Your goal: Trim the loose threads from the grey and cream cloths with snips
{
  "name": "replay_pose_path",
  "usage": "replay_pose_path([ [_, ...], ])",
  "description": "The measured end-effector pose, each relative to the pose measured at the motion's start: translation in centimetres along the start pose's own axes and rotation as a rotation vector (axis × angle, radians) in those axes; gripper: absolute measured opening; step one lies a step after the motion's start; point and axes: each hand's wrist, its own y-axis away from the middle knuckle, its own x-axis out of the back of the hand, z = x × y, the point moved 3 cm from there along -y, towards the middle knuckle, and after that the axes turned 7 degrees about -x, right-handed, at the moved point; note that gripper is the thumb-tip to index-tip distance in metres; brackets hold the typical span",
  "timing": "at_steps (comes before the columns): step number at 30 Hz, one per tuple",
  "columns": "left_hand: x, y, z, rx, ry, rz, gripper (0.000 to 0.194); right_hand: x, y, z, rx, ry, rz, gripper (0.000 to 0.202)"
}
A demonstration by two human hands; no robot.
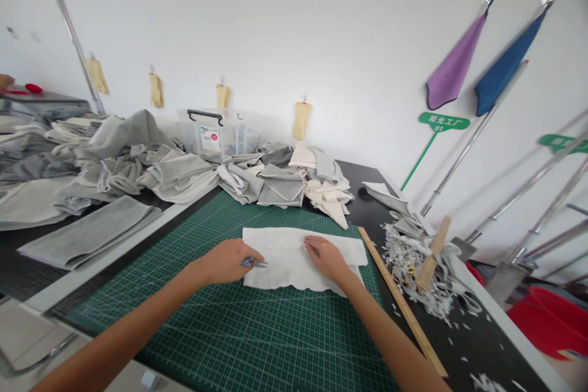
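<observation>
Because the white cloth looks light and limp, we'd best hold its edges, our left hand gripping small scissors, our right hand curled, any pinch unclear.

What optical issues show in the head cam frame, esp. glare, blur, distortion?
Head view: strong wide-angle stretch, purple cloth and blue cloth leaning hard at right; slight overall softness, scissors lacking crisp detail; lighting bright and diffuse, white cloth pale with faint texture; no strong glare on green mat.
</observation>
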Motion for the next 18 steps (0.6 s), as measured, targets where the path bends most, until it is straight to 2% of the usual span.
replay_pose_path([
  [3,-0.5,-1.5,-0.8,0.106,-0.095,0.028,0.044,-0.7,1.0,-0.1,-0.003,-0.015,0.000,0.043],
  [6,-2.1,-3.2,-1.5,0.183,-0.173,-0.005,0.051,-1.4,1.7,-0.3,-0.012,-0.004,-0.020,0.045],
  [9,-3.7,-3.9,-2.0,0.215,-0.215,-0.019,0.050,-1.6,2.3,-0.4,-0.012,0.036,-0.060,0.046],
  [13,-4.7,-3.3,-2.0,0.197,-0.255,-0.038,0.050,-1.5,3.3,-0.5,0.006,0.072,-0.091,0.046],
  [18,-4.6,-1.4,-1.7,0.151,-0.278,-0.065,0.054,-1.4,5.9,-1.6,0.012,0.100,-0.088,0.050],
])
